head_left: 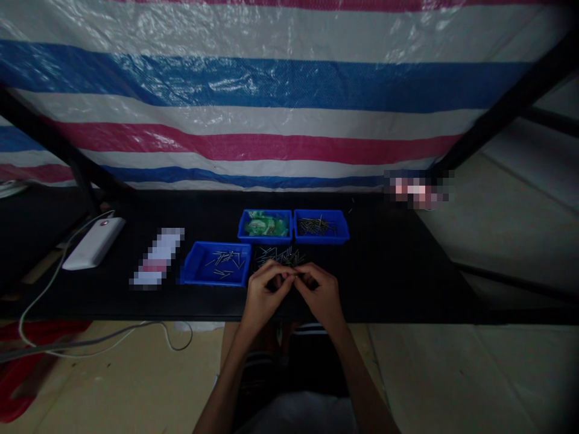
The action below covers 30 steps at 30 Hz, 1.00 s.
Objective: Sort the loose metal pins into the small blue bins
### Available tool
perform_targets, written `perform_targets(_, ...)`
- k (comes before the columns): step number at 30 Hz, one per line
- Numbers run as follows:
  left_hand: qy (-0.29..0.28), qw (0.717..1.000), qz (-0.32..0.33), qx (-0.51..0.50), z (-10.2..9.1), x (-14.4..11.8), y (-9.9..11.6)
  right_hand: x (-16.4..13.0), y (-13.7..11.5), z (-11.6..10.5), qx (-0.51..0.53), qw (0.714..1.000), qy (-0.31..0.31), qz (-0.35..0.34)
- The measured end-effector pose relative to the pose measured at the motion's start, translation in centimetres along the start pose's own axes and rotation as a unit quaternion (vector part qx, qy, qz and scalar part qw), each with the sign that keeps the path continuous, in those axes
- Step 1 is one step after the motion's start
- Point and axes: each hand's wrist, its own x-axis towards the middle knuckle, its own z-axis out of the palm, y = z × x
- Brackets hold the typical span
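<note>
My left hand (266, 292) and my right hand (320, 289) meet fingertip to fingertip over the black table. Both are closed in a pinch around something too small and dark to make out. Just beyond my fingers lies a loose pile of thin metal pins (283, 254), partly hidden by my hands. To the left sits a blue bin (192, 265) with several similar pins in it. Behind the pile stand two more blue bins: one (242, 231) holds green plastic packaging, the other (344, 232) many short metal pieces.
A white power strip (94, 242) with a cable (45, 295) lies at the left, near a blurred-out pale item (158, 256). Striped plastic sheeting (280, 84) hangs behind the black table (389, 277). Black frame bars (502, 102) slant up on both sides.
</note>
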Motion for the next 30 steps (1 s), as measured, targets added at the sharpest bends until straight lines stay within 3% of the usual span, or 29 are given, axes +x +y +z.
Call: perform_targets(30, -0.010, 1.000, -0.020, 0.013, 0.00, 0.12, 0.46, -0.23, -0.10, 0.10, -0.009, 1.000, -0.003, -0.004)
